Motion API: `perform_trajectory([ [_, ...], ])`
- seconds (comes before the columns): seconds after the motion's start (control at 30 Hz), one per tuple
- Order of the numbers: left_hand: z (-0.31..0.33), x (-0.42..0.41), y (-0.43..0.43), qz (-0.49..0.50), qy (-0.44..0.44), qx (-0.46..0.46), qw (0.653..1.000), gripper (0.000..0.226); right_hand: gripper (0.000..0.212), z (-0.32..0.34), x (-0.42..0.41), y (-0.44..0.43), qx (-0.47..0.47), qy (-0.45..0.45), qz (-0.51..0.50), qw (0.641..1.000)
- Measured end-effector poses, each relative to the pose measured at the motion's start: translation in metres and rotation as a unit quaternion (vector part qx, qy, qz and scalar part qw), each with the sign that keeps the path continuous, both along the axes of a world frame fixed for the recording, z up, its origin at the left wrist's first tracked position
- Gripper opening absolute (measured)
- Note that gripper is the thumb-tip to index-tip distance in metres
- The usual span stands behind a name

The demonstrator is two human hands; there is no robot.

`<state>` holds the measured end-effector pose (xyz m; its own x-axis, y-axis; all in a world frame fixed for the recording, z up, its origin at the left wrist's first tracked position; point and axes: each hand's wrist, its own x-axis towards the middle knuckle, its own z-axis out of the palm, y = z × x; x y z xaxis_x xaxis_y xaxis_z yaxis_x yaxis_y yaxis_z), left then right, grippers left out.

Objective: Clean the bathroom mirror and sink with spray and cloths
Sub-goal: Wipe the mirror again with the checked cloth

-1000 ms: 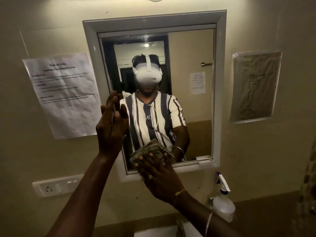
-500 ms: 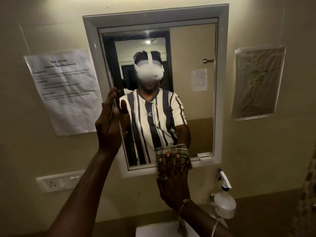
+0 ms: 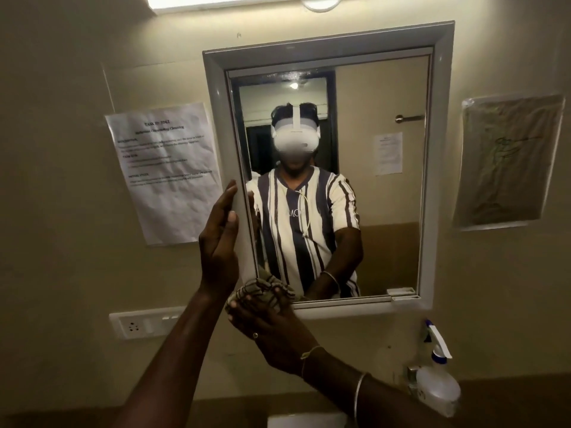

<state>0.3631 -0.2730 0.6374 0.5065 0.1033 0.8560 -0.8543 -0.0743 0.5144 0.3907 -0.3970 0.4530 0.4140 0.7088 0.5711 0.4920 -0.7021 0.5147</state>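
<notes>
A dim, beige-walled bathroom is lit by a lamp at the top edge, and a grey-framed mirror hangs on the wall straight ahead. The glass reflects a person in a striped shirt wearing a white headset, with a door behind them. The left hand is raised flat against the mirror's left frame edge, its fingers straight and pressed together, pointing upward. The right hand is lower, at the mirror's bottom left corner, with its fingers spread over a bunched checked cloth and pressing it against the glass and lower frame. The cloth bulges out above and to the left of the fingertips. A ring shows on one finger, and a thread and a thin bangle circle the wrist. To the left of the mirror a printed paper notice is stuck to the wall, and below it sits a white socket panel. To the right of the mirror hangs a sheet in a plastic sleeve. A white spray bottle stands upright at the lower right, well apart from both hands. A strip of the white sink shows at the bottom edge.
</notes>
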Motion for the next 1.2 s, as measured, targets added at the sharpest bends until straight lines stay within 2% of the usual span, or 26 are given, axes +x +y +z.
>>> perform_trajectory([
  [0.17,0.003,-0.001,0.011,0.008,-0.002,-0.049,0.999,0.041,0.064,0.041,0.011,0.012,0.048,-0.001,0.037,0.998],
  [0.27,0.006,0.0,0.014,-0.005,-0.009,-0.06,0.998,0.041,0.069,0.094,0.016,0.019,0.126,-0.041,0.046,0.99],
  [0.5,0.022,-0.007,0.006,-0.002,-0.04,-0.068,0.997,0.043,0.067,0.214,0.024,0.026,0.172,-0.124,0.038,0.977],
  [0.97,0.03,0.004,-0.008,0.042,-0.032,-0.063,0.997,0.049,0.064,0.357,0.035,0.034,0.181,-0.229,-0.016,0.956],
  [1.2,0.026,0.012,-0.016,0.065,-0.025,-0.051,0.996,0.049,0.062,0.383,0.039,0.013,0.182,-0.262,-0.012,0.948],
])
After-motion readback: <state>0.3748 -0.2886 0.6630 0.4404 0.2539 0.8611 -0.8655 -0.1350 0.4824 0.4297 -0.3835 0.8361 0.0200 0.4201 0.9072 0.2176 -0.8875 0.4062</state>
